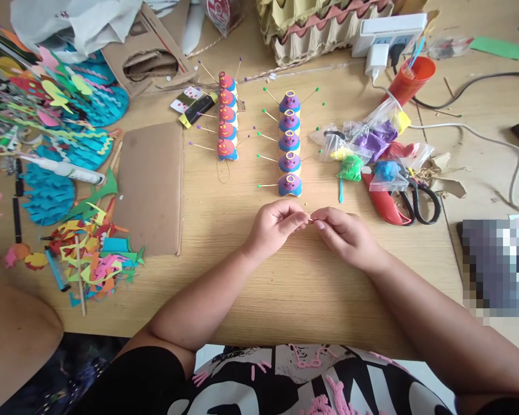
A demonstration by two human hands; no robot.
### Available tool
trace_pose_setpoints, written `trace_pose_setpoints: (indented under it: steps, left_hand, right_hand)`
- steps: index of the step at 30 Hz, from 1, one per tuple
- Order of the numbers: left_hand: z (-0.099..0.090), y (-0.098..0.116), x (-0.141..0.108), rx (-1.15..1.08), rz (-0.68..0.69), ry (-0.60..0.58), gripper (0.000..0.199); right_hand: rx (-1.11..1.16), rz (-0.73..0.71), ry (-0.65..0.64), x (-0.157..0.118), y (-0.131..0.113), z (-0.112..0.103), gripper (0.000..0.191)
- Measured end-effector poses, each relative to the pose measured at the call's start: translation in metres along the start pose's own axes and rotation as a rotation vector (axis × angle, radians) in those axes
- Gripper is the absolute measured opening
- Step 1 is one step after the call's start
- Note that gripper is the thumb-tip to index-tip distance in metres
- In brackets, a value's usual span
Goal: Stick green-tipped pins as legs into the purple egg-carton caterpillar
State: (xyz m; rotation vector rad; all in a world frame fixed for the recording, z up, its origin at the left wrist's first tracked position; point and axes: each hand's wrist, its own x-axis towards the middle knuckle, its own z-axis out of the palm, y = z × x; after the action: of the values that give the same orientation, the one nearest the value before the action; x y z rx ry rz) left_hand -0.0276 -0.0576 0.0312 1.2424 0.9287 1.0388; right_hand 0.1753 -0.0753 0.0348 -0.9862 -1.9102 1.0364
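My left hand (pixel 279 225) and my right hand (pixel 345 231) meet over the table, thumbs and forefingers pinched together. Something tiny and pale is between the fingertips, too small to make out. Just beyond them stands a row of purple and blue clay-covered egg-carton cups (pixel 289 142), with faces, yellow rings on top and green-tipped sticks at the sides. To its left is a similar red and blue row (pixel 228 117) with purple-tipped sticks. Bags of coloured clay (pixel 374 141) lie right of the rows, near a thin blue clay tool (pixel 341 191).
Scissors (pixel 428 204) and a red-handled tool (pixel 384 203) lie on the right, below a red cup (pixel 413 79) and power strip (pixel 389 29). Egg cartons (pixel 324 29) stand behind. Leftward are a cardboard sheet (pixel 150 190), paper scraps (pixel 99 248) and a glue bottle (pixel 64 168). Another person's limb (pixel 15 340) shows lower left.
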Motion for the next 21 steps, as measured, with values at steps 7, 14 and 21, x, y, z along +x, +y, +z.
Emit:
trace_pose_setpoints:
  steps: [7, 14, 21]
  left_hand:
    - [-0.0011, 0.0011, -0.0014, 0.087, 0.048, 0.002, 0.053]
    - [0.0005, -0.0012, -0.0024, 0.069, 0.101, 0.013, 0.037]
    - [0.0008, -0.0027, -0.0009, 0.192, 0.279, 0.057, 0.018]
  right_hand:
    - [0.005, 0.046, -0.037, -0.0019, 0.0017, -0.0006, 0.026]
    - [0.148, 0.137, 0.049, -0.0004, 0.0025, 0.0010, 0.034]
    - [0.148, 0.143, 0.048, -0.0007, 0.0041, 0.0017, 0.031]
